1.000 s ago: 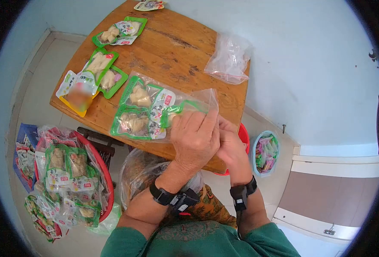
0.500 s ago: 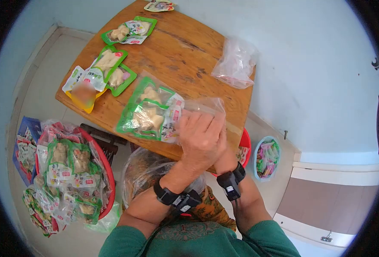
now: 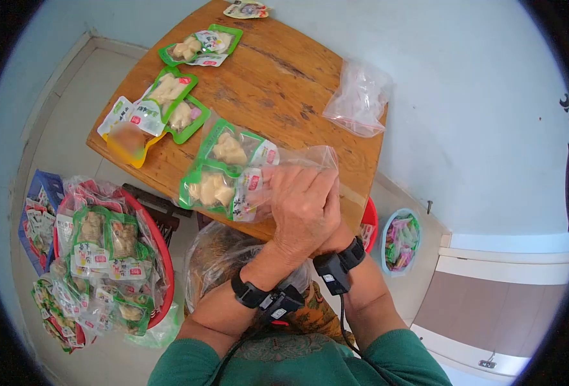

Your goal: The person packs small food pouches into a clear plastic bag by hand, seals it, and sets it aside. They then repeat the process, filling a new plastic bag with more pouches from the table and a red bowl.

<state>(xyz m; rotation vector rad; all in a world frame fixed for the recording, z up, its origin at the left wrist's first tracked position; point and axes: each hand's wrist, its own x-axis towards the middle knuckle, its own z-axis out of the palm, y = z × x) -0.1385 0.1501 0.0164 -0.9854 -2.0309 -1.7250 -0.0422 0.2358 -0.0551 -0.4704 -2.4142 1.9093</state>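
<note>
A clear plastic bag (image 3: 297,156) lies at the table's front edge. Inside are two green-edged food packets, an upper one (image 3: 230,149) and a lower one (image 3: 210,188), both holding pale lumps. My left hand (image 3: 302,209) is closed on the bag's right-hand end, knuckles up, fingers curled over the plastic. My right hand (image 3: 336,239) is close against it, underneath and to the right. Its fingers are hidden behind the left hand, so its grip does not show.
More packets (image 3: 168,90) lie on the wooden table (image 3: 278,83), with clear bags (image 3: 360,100) at its right edge. On the floor stand a heaped red basket (image 3: 164,248), a blue crate (image 3: 53,183), a light-blue basket (image 3: 416,241) and a red container (image 3: 369,225).
The two packets in the bag now lie farther apart, one above the other, instead of overlapping. My hands stay at the bag's end, and the right wrist has turned slightly. The view has shifted a little.
</note>
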